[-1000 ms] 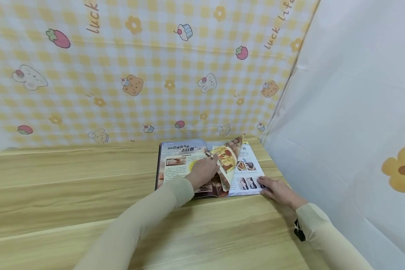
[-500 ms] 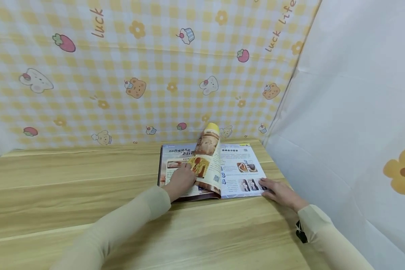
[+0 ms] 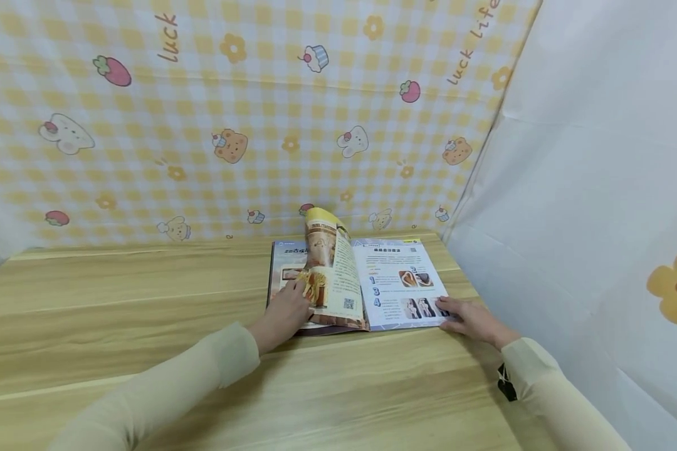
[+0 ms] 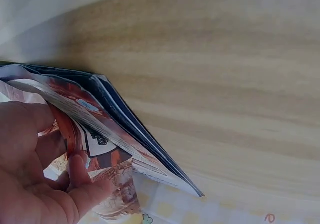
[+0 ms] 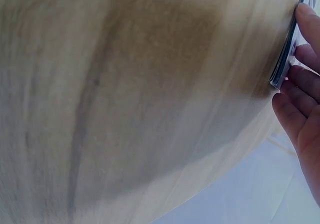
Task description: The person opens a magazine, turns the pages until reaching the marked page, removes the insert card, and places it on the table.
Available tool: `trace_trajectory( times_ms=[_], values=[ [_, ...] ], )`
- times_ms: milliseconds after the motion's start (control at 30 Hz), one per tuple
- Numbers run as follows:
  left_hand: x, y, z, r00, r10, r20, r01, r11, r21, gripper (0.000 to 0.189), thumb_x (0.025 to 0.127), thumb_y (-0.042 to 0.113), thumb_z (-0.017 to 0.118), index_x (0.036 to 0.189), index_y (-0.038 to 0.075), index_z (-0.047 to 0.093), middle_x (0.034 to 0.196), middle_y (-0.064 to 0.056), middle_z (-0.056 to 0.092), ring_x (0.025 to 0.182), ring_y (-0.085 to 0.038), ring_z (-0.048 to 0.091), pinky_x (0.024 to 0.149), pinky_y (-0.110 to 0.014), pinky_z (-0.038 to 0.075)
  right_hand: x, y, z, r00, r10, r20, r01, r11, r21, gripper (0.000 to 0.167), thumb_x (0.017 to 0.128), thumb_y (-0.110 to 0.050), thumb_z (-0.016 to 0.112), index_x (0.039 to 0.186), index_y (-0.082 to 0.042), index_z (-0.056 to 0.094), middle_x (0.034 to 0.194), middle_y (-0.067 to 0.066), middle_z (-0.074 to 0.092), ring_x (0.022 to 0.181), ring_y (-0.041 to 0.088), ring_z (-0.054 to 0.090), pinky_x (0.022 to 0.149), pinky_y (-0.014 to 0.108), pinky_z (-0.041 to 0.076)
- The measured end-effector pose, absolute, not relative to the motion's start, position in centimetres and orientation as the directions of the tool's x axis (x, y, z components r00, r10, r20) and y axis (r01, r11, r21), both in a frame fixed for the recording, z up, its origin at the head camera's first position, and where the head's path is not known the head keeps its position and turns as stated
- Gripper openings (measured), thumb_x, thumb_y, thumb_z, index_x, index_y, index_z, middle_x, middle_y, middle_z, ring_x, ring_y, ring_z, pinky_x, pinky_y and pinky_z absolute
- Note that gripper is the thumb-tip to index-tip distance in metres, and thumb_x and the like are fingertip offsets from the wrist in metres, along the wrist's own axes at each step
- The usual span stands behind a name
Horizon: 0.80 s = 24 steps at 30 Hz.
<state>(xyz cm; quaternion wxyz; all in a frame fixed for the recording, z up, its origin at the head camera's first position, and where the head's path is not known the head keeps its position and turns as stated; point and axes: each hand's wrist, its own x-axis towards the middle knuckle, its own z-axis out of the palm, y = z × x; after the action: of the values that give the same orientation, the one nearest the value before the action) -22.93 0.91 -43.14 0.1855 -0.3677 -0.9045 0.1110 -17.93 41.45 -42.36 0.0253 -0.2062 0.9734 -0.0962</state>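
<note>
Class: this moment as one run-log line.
left hand: pinches curled page | right hand: touches magazine, lower right corner | magazine: open on table

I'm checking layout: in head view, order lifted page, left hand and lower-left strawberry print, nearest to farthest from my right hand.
1. Lifted page: left half of magazine.
2. Left hand: that page's left edge.
3. Strawberry print: far left on backdrop.

A curled page (image 3: 334, 269) partly covers the open magazine (image 3: 396, 285), whose body text (image 3: 392, 261) is too small to read; the right wrist view crops the right hand (image 5: 306, 103)
</note>
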Motion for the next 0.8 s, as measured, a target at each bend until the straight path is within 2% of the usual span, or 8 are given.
trace_trajectory(
  times_ms=[100,167,233,367,467,600,700,800],
  values=[
    [-22.4,0.7,-42.9,-0.696,0.673,0.251,0.609,0.738,-0.291,0.033,0.084,0.03,0.068,0.057,0.011,0.065,0.108,-0.015,0.058,0.096,-0.031,0.052,0.085,-0.045,0.047,-18.0,41.5,-42.2,-0.913,-0.409,-0.015,-0.398,0.896,-0.196,0.049,0.086,-0.023,0.066,0.125,0.005,0.056,0.128,0.03,0.052,0.116,0.047,0.051,0.096,0.055,0.041],
    [-22.1,0.5,-42.7,-0.726,0.65,0.226,0.602,0.759,-0.247,0.04,0.085,0.037,0.067,0.054,0.012,0.062,0.13,-0.018,0.051,0.117,-0.037,0.047,0.095,-0.058,0.039,-18.1,41.4,-42.1,-0.913,-0.408,-0.02,-0.397,0.896,-0.199,0.049,0.086,-0.023,0.066,0.125,0.005,0.056,0.128,0.029,0.052,0.116,0.047,0.051,0.096,0.054,0.041],
    [-21.8,0.4,-42.6,-0.736,0.651,0.184,0.609,0.756,-0.24,0.042,0.086,0.04,0.065,0.055,0.012,0.062,0.137,-0.017,0.048,0.124,-0.037,0.045,0.099,-0.062,0.034,-18.1,41.4,-42.0,-0.913,-0.407,-0.023,-0.394,0.896,-0.206,0.048,0.086,-0.022,0.067,0.125,0.005,0.057,0.128,0.029,0.053,0.116,0.047,0.051,0.096,0.054,0.042],
    [-21.2,0.4,-42.6,-0.719,0.676,0.163,0.632,0.733,-0.252,0.042,0.087,0.042,0.062,0.066,0.005,0.066,0.106,-0.017,0.064,0.098,-0.03,0.061,0.089,-0.051,0.047,-18.2,41.4,-41.8,-0.914,-0.406,-0.027,-0.391,0.895,-0.214,0.047,0.086,-0.021,0.067,0.124,0.005,0.057,0.126,0.028,0.054,0.115,0.047,0.051,0.095,0.054,0.043],
    [-20.8,0.2,-42.6,-0.71,0.685,0.165,0.64,0.725,-0.255,0.04,0.088,0.039,0.062,0.077,0.001,0.066,0.082,-0.013,0.064,0.075,-0.025,0.063,0.075,-0.044,0.054,-18.2,41.4,-41.8,-0.911,-0.413,-0.022,-0.4,0.894,-0.203,0.045,0.085,-0.02,0.067,0.122,0.005,0.059,0.125,0.028,0.055,0.114,0.046,0.053,0.094,0.053,0.043],
    [-20.2,-0.1,-42.7,-0.711,0.685,0.161,0.651,0.727,-0.216,0.032,0.089,0.032,0.063,0.097,0.001,0.063,0.066,-0.009,0.06,0.061,-0.022,0.059,0.059,-0.038,0.054,-18.3,41.6,-41.9,-0.906,-0.423,-0.011,-0.413,0.889,-0.198,0.043,0.085,-0.018,0.068,0.12,0.004,0.061,0.124,0.026,0.057,0.112,0.045,0.055,0.092,0.052,0.045],
    [-19.9,-0.3,-42.6,-0.706,0.689,0.164,0.656,0.724,-0.213,0.031,0.09,0.029,0.062,0.113,0.008,0.061,0.057,-0.006,0.055,0.052,-0.019,0.055,0.048,-0.033,0.049,-18.4,41.6,-41.8,-0.905,-0.426,-0.005,-0.415,0.884,-0.214,0.044,0.083,-0.019,0.07,0.119,0.004,0.061,0.123,0.026,0.057,0.109,0.045,0.057,0.09,0.052,0.046],
    [-19.6,-0.3,-42.4,-0.707,0.689,0.159,0.647,0.721,-0.247,0.03,0.09,0.027,0.062,0.119,0.016,0.062,0.061,-0.007,0.059,0.056,-0.019,0.057,0.047,-0.032,0.048,-18.5,41.7,-41.8,-0.897,-0.442,0.006,-0.432,0.873,-0.225,0.044,0.081,-0.02,0.072,0.118,0.003,0.062,0.122,0.026,0.058,0.107,0.045,0.058,0.089,0.052,0.047]
  ],
)
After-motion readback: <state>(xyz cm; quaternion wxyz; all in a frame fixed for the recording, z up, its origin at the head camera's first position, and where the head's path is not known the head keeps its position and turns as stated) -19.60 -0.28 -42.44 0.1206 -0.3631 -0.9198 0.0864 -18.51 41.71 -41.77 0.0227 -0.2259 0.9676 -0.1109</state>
